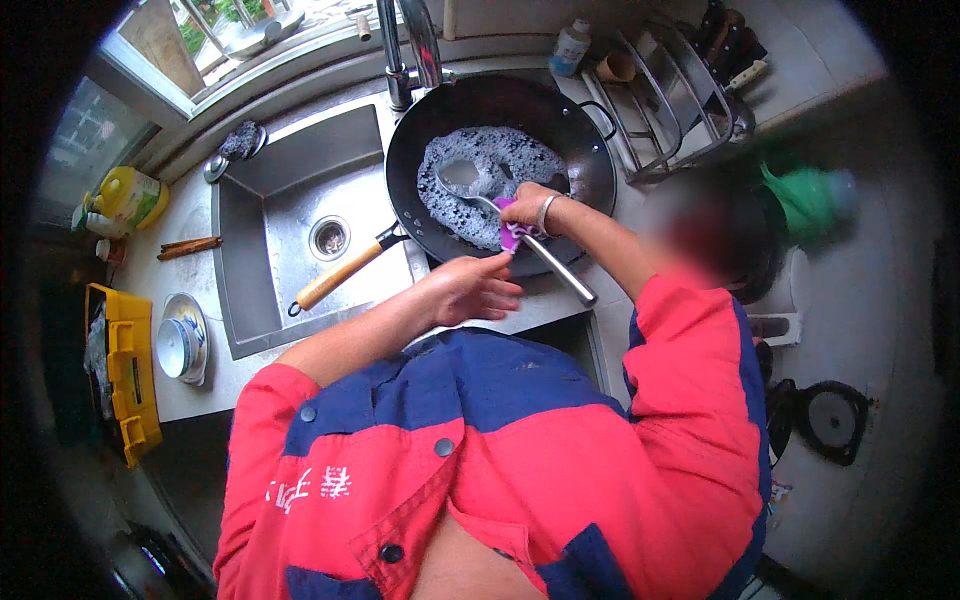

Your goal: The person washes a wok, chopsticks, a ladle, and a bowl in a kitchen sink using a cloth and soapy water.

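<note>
A large black wok with a wooden handle sits beneath the faucet, foamy water in its bottom. A metal ladle lies slantwise across it, its bowl in the suds and its handle end beyond the near rim. My right hand grips a purple cloth around the ladle's handle. Just left of the ladle handle, my left hand holds nothing, fingers spread. Its thumb tip is close to the cloth; whether they touch I cannot tell.
Left of the wok is a stainless steel sink. Stacked bowls and a yellow crate stand farther left. A metal rack with knives and a bottle occupy the back right. The chrome faucet rises behind.
</note>
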Demonstrator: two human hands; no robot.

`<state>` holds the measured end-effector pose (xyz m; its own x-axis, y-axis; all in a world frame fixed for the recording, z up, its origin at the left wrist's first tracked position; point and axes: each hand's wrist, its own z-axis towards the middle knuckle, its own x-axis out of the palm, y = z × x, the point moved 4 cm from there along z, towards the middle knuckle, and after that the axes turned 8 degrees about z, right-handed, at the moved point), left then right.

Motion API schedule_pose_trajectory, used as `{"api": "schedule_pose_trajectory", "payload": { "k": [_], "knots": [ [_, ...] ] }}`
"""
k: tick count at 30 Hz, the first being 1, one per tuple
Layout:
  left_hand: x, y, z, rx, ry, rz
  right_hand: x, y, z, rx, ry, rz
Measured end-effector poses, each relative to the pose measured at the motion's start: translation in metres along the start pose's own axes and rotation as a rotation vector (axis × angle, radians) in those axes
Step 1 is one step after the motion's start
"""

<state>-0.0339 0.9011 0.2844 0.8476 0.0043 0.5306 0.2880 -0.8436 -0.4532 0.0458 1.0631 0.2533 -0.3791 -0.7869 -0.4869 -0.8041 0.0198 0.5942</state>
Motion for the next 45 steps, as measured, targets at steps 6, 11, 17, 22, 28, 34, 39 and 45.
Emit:
{"api": "schedule_pose_trajectory", "payload": {
  "k": [6, 11, 17, 22, 28, 34, 39, 45],
  "knots": [
    [0.02, -0.013, -0.006, 0.072, 0.086, -0.392, 0.008, -0.01, 0.025, -0.176, -0.079, 0.256],
    [-0.01, -0.022, -0.026, 0.162, -0.09, -0.326, -0.017, -0.042, 0.055, -0.155, -0.378, -0.376],
    [-0.061, -0.027, -0.048, 0.213, -0.246, -0.426, 0.053, -0.051, 0.052, -0.168, -0.251, -0.91],
    [-0.07, -0.042, -0.056, 0.313, -0.161, -0.504, 0.042, -0.031, 0.057, -0.364, -0.118, -0.75],
    [-0.087, -0.053, -0.054, 0.382, -0.182, -0.585, 0.062, -0.029, 0.067, -0.366, -0.208, -0.68],
    [-0.093, -0.066, -0.054, 0.415, -0.197, -0.565, 0.027, -0.049, 0.088, -0.262, -0.351, -0.381],
    [-0.089, -0.076, -0.055, 0.452, -0.144, -0.583, 0.008, -0.009, 0.054, -0.588, -0.277, 0.237],
    [-0.08, -0.097, -0.059, 0.517, -0.127, -0.488, -0.024, 0.099, -0.06, -0.852, -0.164, 0.481]
  ]
}}
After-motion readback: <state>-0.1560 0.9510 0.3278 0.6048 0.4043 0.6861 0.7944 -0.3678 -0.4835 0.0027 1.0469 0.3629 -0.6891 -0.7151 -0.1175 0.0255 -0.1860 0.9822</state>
